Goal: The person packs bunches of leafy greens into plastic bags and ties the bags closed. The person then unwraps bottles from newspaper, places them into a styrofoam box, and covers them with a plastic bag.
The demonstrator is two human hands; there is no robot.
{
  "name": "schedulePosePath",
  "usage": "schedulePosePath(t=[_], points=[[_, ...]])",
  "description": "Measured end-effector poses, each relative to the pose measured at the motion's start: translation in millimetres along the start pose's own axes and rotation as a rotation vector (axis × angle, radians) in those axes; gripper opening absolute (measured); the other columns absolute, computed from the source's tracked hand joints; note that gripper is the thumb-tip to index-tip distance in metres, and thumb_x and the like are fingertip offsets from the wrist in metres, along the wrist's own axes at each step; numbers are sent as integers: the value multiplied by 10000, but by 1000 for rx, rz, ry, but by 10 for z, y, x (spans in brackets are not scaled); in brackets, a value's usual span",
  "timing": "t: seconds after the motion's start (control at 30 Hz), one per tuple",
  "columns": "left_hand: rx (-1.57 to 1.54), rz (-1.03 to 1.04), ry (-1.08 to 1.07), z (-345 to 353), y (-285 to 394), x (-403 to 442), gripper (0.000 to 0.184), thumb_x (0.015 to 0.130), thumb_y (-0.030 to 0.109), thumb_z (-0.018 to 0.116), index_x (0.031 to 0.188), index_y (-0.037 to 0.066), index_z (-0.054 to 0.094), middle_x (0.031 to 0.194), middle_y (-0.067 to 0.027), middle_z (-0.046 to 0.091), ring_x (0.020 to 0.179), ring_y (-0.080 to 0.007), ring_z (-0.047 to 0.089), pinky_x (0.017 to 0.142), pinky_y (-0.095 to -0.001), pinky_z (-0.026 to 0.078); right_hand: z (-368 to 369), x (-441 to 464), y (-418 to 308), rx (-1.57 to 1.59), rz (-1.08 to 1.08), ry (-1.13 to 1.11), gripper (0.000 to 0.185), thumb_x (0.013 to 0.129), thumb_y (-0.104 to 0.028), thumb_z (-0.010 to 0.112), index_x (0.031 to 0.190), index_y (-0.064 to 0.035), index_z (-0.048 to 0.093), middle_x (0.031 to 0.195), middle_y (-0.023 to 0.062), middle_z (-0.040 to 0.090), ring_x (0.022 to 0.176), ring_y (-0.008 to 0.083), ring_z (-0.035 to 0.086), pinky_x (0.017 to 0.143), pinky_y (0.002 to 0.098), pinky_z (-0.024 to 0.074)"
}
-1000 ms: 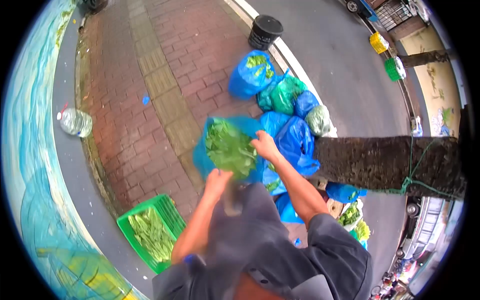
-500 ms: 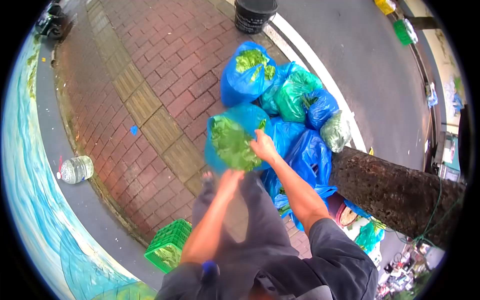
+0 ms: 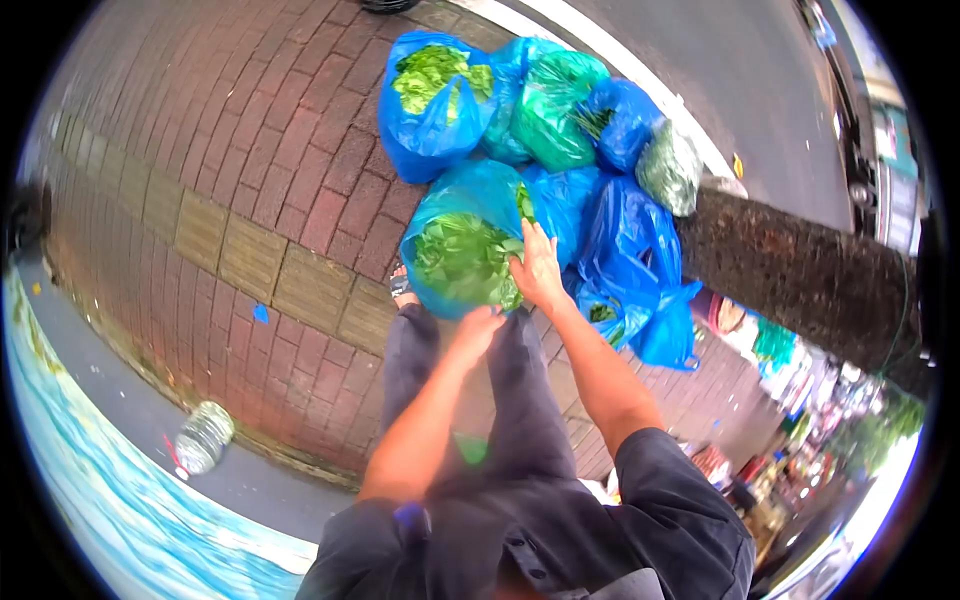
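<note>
In the head view, a blue plastic bag (image 3: 432,205) of leafy greens (image 3: 465,260) stands just in front of my legs, its mouth turned toward me. At its near rim is my left hand (image 3: 480,325), fingers closed on the plastic edge. My right hand (image 3: 540,265) lies against the bag's right side, beside the leaves. Its fingers are stretched out and the thumb stands apart. Behind it is another blue bag (image 3: 425,145), standing open with lighter leafy greens (image 3: 430,78) showing at the top.
Grouped at the right are a green bag (image 3: 560,120), several blue bags (image 3: 630,235) and a pale bag of greens (image 3: 670,170), beside a thick tree trunk (image 3: 790,270). A large water bottle (image 3: 205,437) lies at the left kerb. A road (image 3: 720,60) runs beyond the white line.
My right fingers have gone from curled at the bag's rim to stretched out. The greens sit lower in the bag's mouth. The view has shifted, and the green crate has left its former place in sight.
</note>
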State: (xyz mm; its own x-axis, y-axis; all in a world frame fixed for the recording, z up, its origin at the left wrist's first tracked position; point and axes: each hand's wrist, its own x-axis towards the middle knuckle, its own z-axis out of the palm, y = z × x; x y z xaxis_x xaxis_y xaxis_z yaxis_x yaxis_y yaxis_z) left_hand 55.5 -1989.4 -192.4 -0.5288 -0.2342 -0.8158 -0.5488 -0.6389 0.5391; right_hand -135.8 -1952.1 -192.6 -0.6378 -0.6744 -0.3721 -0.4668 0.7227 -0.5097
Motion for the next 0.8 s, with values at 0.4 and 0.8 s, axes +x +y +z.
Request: schedulePosePath(t=[0.4,0.8], points=[[665,-181,-346,-322,141,293,603,950,293,638,1442,-22,487,1449,-188,537,1360,-238,486,1115,-329,382,778,-1693,-99,1126,985,-70,516,939,-435,653,1231,-11,618,1121,148,682,993,268,653,790,385,494],[1504,762,-179,262,2031,828,829,752,303,843,1447,33,481,1476,-230,470,1390,-402,421,1146,-507,337,1392,-970,-281,1798,1461,681,194,867,-194,647,1015,-71,670,993,45,680,780,177,564,699,406,415]])
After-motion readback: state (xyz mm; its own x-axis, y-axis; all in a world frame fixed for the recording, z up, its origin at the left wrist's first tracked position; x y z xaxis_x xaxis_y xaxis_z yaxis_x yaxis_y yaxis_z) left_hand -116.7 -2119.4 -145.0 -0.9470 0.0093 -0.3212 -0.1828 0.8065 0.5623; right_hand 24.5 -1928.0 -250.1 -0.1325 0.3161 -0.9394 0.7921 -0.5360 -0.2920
